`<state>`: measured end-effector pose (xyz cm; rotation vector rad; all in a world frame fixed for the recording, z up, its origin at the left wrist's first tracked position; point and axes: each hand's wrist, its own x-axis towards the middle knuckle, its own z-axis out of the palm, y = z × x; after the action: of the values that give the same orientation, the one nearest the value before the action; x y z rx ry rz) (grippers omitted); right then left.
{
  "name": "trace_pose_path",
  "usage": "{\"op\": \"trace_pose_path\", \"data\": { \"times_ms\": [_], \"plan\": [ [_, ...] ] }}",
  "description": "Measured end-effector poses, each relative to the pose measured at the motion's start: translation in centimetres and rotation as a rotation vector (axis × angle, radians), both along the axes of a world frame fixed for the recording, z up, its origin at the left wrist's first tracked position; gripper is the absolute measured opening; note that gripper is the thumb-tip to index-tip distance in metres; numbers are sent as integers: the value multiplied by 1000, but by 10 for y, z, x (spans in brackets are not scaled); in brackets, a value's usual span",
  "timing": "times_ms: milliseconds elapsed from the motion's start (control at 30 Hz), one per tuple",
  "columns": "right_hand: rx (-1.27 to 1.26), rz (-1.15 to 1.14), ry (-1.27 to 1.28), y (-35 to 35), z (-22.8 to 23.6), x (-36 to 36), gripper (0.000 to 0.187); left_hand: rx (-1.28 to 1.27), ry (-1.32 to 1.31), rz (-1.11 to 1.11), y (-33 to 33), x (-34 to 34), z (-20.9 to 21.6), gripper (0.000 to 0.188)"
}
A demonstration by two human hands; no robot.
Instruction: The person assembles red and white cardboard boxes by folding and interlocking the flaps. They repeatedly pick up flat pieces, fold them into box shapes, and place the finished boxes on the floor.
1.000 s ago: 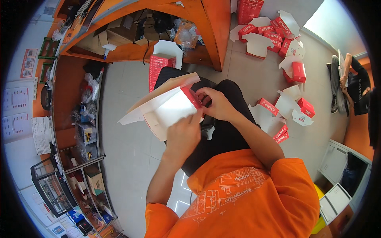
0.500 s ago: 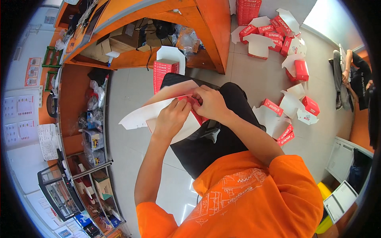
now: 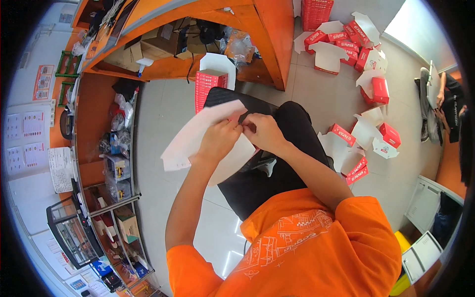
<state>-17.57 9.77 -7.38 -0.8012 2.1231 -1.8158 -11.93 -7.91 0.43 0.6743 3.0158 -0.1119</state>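
Note:
Over my lap I hold a partly folded cardboard box (image 3: 192, 141), its white inner face turned up. My left hand (image 3: 219, 140) pinches it near the far edge, fingers curled together. Close beside it, my right hand (image 3: 264, 132) has its fingertips bent onto the same edge. A little red shows by the right fingers, and the exact fold under the fingertips is hidden. Just beyond my knees stands a stack of red flattened box pieces (image 3: 208, 89) with a white flap standing up behind it.
Folded red-and-white boxes (image 3: 378, 90) lie scattered on the tiled floor to the right, below a tall red stack (image 3: 316, 15). An orange counter (image 3: 274, 44) is ahead. Shelves (image 3: 111, 208) line the left. Another person (image 3: 440, 101) is at the far right.
The box has turned and tilted, so its broad white panel now faces up and the red inner part is mostly covered. Both hands remain close together on it.

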Motion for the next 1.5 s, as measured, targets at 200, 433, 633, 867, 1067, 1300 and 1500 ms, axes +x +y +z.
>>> {"op": "trace_pose_path", "data": {
  "times_ms": [200,433,633,867,1067,1300,1500],
  "plan": [
    [-64,-79,-117,16,3,8,19,225,245,385,21,33,8,24],
    [24,-86,225,9,2,40,40,749,658,1332,28,118,-35,30],
    [152,48,122,3,1,41,50,785,495,1457,29,124,-34,23],
    [-73,-116,186,32,3,30,49,596,586,1268,10,125,-56,28],
    [-3,-712,-81,172,-48,12,21,1183,304,1529,14,138,-34,58],
    [1265,-378,-234,305,-284,57,25,1353,667,1971,57,175,-56,63],
    [1545,-46,-196,304,-364,33,37,939,148,1761,72,225,-65,27]
  ]
}}
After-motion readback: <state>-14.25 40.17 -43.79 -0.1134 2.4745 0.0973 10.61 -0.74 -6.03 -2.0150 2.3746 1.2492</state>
